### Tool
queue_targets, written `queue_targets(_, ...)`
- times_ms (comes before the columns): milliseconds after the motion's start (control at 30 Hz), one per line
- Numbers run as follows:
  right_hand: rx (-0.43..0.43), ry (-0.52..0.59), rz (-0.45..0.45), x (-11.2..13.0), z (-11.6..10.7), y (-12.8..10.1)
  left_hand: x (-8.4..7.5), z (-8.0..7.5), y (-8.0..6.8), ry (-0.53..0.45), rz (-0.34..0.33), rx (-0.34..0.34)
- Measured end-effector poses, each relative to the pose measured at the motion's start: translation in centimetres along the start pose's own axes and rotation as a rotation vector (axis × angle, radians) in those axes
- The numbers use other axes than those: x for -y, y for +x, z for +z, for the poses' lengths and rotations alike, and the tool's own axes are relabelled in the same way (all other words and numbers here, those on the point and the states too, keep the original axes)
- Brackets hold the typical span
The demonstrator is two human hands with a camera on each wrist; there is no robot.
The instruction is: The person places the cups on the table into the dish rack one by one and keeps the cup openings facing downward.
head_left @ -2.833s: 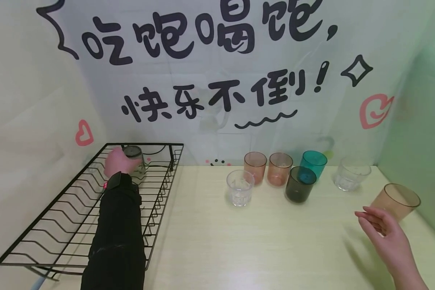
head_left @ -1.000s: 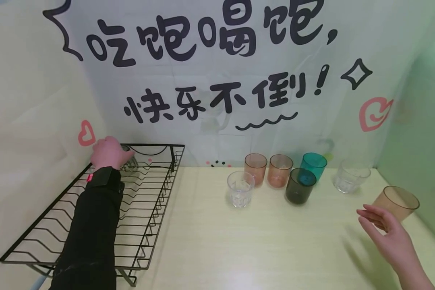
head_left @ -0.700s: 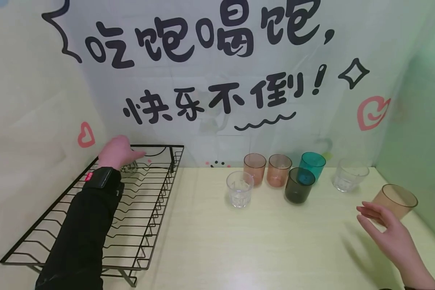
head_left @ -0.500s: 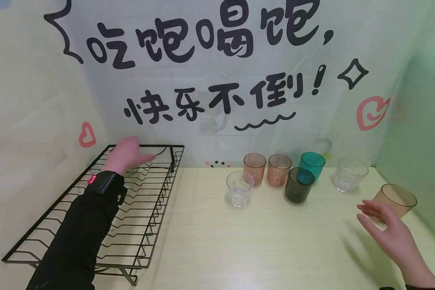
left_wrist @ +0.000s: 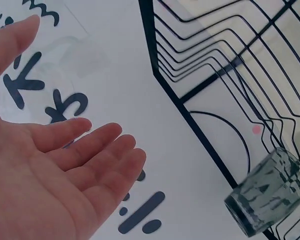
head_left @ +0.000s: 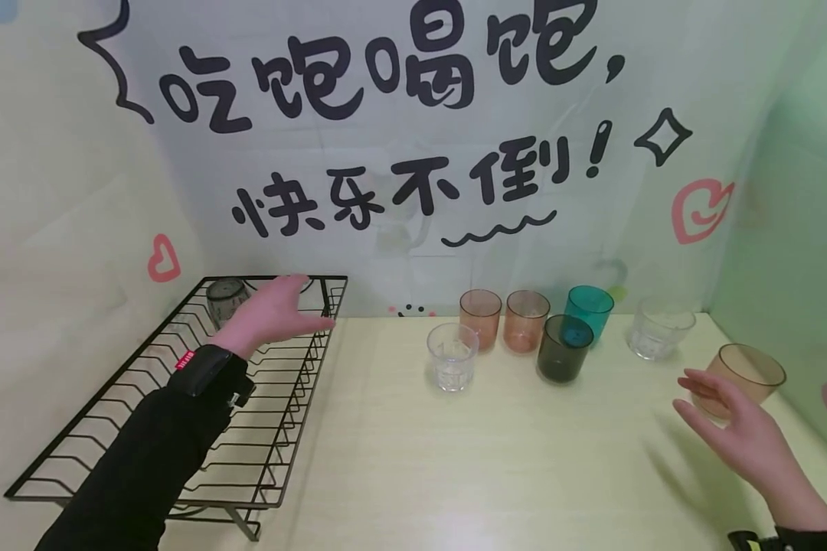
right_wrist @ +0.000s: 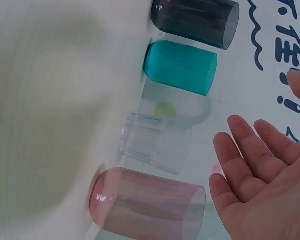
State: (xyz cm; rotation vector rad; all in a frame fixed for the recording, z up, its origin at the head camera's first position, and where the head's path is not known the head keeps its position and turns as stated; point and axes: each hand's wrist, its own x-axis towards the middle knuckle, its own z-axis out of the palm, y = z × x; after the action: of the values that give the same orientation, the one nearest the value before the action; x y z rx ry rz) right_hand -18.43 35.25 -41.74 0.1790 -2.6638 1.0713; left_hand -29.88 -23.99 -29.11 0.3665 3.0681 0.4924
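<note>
My left hand (head_left: 269, 315) hovers over the back of a black wire dish rack (head_left: 248, 413), thumb and fingers spread, holding nothing. Behind and left of it a grey patterned glass (head_left: 224, 298) stands at the rack's far left corner, partly covered by the hand. In the left wrist view, the patterned glass (left_wrist: 270, 195) sits on the wires, apart from the relaxed fingers (left_wrist: 90, 155). My right hand (head_left: 740, 432) is held above the table at the right, fingers loosely bent and holding nothing. An amber cup (head_left: 751, 367) stands just behind it, partly hidden by the fingers.
Along the back of the pale table (head_left: 489, 459) stand a clear glass (head_left: 452, 360), two pinkish cups (head_left: 480, 321), a dark grey cup (head_left: 563, 352), a teal cup (head_left: 590, 302) and another clear glass (head_left: 658, 333). A lettered sheet (head_left: 386, 252) hangs behind.
My left hand held the patterned glass over the rack, moved it to the far left corner, let go and drew away to the right. The right hand has barely moved.
</note>
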Motion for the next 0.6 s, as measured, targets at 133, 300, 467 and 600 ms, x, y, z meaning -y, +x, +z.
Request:
queue_targets(133,-0.007,-0.041,-0.030,0.0,-0.4,0.2,-0.9,0.5,-0.3,0.017,0.039,0.001)
queue_targets(300,-0.036,-0.110,-0.077,-0.1,-0.7,0.5,-2.3,1.1,-0.8,0.020,0.080,-0.004)
queue_targets(467,-0.049,-0.175,-0.125,0.0,-1.3,1.1,-3.7,1.7,-1.6,0.039,0.127,-0.038)
queue_targets(600,-0.054,-0.184,-0.174,0.0,-2.0,1.4,-4.6,2.2,-2.2,0.055,0.149,-0.064)
